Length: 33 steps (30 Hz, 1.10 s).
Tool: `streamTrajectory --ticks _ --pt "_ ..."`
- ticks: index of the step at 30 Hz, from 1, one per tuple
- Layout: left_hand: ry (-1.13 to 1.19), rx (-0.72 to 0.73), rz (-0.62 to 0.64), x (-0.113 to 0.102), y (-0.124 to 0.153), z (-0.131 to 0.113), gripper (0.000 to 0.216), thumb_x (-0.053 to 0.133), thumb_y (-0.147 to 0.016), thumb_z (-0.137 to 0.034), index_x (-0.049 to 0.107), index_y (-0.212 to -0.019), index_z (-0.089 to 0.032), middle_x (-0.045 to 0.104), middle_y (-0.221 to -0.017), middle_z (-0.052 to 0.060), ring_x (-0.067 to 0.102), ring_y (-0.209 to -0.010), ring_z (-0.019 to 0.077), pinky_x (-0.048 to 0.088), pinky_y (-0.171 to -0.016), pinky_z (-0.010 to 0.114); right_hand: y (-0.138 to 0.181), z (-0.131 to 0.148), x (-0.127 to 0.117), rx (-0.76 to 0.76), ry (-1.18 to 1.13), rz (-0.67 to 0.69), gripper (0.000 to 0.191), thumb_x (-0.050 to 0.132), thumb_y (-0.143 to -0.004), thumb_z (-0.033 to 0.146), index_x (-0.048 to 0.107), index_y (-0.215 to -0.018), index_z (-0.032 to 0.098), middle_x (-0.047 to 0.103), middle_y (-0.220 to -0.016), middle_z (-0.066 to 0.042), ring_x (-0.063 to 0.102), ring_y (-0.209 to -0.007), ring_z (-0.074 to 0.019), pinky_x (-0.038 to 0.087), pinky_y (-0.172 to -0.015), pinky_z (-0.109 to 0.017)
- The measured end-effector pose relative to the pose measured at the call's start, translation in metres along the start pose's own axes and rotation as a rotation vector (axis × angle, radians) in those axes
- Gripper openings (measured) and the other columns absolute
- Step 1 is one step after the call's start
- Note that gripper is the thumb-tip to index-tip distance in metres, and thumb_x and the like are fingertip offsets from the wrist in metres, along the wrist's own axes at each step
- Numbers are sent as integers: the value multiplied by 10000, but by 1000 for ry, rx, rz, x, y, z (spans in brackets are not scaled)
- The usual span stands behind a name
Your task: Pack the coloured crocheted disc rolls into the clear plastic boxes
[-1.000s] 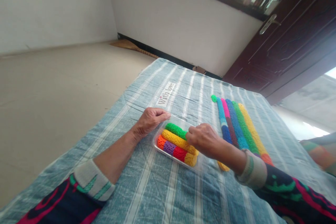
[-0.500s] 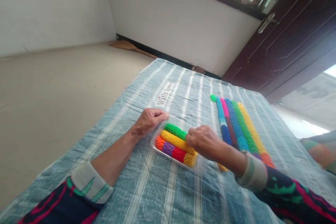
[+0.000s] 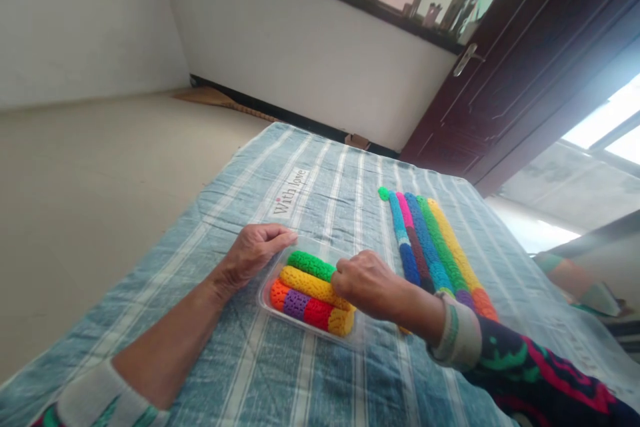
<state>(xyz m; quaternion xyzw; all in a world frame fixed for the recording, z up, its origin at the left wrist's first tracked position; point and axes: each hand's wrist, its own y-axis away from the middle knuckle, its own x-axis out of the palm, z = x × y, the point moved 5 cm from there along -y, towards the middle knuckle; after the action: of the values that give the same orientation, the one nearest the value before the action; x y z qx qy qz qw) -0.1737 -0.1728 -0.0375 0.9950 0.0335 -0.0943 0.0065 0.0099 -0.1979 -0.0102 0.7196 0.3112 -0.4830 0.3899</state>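
left hand (image 3: 253, 253) curled palm-down in a pinching grip, right hand (image 3: 365, 280) fisted, knuckles up

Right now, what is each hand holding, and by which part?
The right hand grips the green crochet roll at its right end. The left hand holds the clear tray by its far left corner.

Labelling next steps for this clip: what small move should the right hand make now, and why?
Probably seat the green roll flat against the yellow roll. The right hand is closed on the green roll's end, the left hand grips the clear tray by its far corner, and bare tray floor shows beyond the roll.
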Motion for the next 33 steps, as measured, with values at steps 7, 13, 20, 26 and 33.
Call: streamTrajectory --ticks 7,13,20,26,33 --pt "-44 -1 21 -1 -1 0 374 709 -652 -543 725 -661 -170 662 -630 9 586 -629 178 462 -570 248 13 -23 -20 73 -69 -126 193 515 -859 42 654 -794 158 632 -729 -18 422 -518 -105 173 -471 -284" --pt "-78 24 21 -3 -1 -3 368 700 -663 -545 736 -672 -180 691 -676 14 611 -699 201 488 -632 263 19 -136 -12 508 -132 -249 151 557 -920 215 702 -963 202 657 -996 -51 596 -844 -159 324 -614 -253" --pt "-44 12 25 -2 -1 0 337 696 -674 -515 734 -670 -180 695 -681 18 617 -702 209 496 -627 272 3 -230 35 762 -161 -156 282 620 -872 203 706 -1140 185 627 -1147 -111 618 -1035 -243 421 -792 -280" --pt "-45 -6 44 -3 -2 5 312 677 -712 -480 732 -697 -174 702 -712 18 619 -733 206 489 -661 269 -12 -254 60 810 -203 -146 399 654 -856 277 665 -1248 207 606 -1224 -113 560 -1140 -259 420 -884 -288" --pt "-70 9 17 -3 -1 5 316 669 -712 -488 734 -692 -179 701 -705 16 624 -720 206 495 -651 268 -16 -266 74 839 -242 -140 377 659 -842 297 691 -1202 192 597 -1216 -129 558 -1120 -275 416 -880 -312"
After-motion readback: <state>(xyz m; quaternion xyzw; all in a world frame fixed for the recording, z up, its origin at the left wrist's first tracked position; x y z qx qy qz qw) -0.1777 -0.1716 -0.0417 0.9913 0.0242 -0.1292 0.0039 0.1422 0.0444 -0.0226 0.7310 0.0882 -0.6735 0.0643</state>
